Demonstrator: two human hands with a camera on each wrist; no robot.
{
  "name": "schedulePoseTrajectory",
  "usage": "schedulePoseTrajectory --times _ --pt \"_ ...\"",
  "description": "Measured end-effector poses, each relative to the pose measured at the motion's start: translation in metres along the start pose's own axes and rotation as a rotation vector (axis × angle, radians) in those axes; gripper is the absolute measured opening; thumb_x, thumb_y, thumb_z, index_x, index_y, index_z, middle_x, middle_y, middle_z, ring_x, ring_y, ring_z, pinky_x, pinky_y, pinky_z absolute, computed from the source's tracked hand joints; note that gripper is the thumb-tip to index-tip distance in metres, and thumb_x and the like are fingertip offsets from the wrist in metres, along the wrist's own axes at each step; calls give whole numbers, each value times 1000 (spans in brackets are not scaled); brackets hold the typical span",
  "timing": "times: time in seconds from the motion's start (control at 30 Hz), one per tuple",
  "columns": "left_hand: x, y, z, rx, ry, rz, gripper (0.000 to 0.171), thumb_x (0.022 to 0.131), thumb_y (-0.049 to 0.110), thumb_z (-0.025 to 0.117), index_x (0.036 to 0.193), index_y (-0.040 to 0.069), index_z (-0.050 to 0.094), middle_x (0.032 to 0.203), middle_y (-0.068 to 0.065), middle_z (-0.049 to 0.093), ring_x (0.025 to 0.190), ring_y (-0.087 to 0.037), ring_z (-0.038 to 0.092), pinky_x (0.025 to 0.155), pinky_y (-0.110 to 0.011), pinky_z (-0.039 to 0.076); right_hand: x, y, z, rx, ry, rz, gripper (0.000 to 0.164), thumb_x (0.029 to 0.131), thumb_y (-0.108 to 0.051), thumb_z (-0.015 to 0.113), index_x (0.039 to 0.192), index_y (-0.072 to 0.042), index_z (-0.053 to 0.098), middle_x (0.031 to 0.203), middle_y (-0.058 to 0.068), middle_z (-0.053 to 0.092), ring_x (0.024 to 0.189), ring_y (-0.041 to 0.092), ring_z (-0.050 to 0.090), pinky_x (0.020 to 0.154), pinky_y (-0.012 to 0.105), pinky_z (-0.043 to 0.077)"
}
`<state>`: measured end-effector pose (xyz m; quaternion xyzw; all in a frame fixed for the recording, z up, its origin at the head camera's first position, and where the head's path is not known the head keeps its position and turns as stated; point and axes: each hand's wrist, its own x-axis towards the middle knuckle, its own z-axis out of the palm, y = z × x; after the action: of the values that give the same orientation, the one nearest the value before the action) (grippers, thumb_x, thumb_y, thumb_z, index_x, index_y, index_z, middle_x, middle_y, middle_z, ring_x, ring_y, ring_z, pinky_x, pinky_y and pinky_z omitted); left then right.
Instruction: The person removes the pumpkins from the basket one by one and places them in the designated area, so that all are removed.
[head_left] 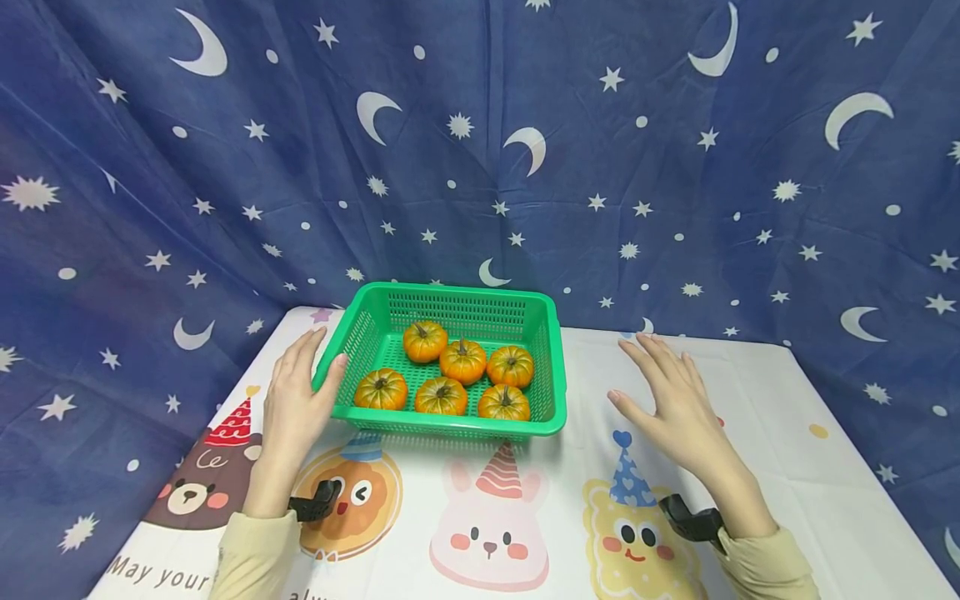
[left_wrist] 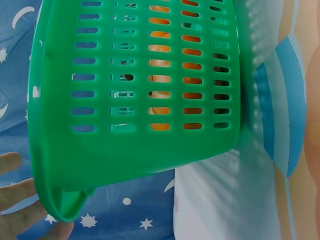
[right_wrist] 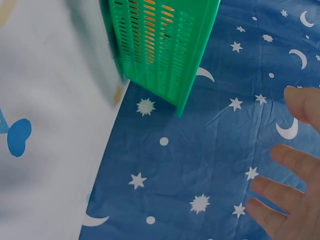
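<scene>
A green perforated plastic basket point(head_left: 468, 429) stands on the table with several small orange pumpkins point(head_left: 462, 362) inside, spread in two loose rows. Beside the basket's left side is my left hand point(head_left: 294, 400), its fingers extended and the thumb tip overlapping the rim in the head view. In the left wrist view, the basket's rim hides part of those fingers point(left_wrist: 17, 197). My right hand point(head_left: 675, 404) is held to the right of the basket, apart from it, with fingers spread and nothing in them. The right wrist view shows its fingers point(right_wrist: 280, 192) away from the basket wall point(right_wrist: 150, 50).
A white tablecloth point(head_left: 570, 550) printed with cartoon animals and party hats covers the table. Behind and at the left hangs a dark blue curtain point(head_left: 465, 208) with moons and stars. Black mounts point(head_left: 318, 502) sit on both wrists.
</scene>
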<state>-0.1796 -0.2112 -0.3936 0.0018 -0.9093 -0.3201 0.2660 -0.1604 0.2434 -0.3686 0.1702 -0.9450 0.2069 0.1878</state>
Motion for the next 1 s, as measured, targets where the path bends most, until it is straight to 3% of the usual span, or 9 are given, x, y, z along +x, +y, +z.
schedulePoseTrajectory --times 0.5,0.73,1.0 --pt "-3 -12 2 -97 34 -57 51 96 36 54 141 13 48 145 -17 45 134 -40 39 105 -60 30 10 -9 1 -10 -31 -37 65 89 -34 65 147 -19 39 150 16 38 142 37 28 115 59 12" --pt "-3 -20 3 -136 33 -76 48 97 31 55 140 11 49 143 -19 46 131 -38 43 94 -53 43 14 -12 3 -11 -50 -49 64 89 -34 65 146 -18 40 148 17 40 142 37 29 114 59 15" --pt "-2 -28 2 -180 11 -68 47 96 26 56 138 7 50 137 -21 49 124 -37 50 91 -51 47 21 -14 8 -19 -77 -78 63 87 -33 66 144 -16 44 147 16 43 140 39 32 111 61 19"
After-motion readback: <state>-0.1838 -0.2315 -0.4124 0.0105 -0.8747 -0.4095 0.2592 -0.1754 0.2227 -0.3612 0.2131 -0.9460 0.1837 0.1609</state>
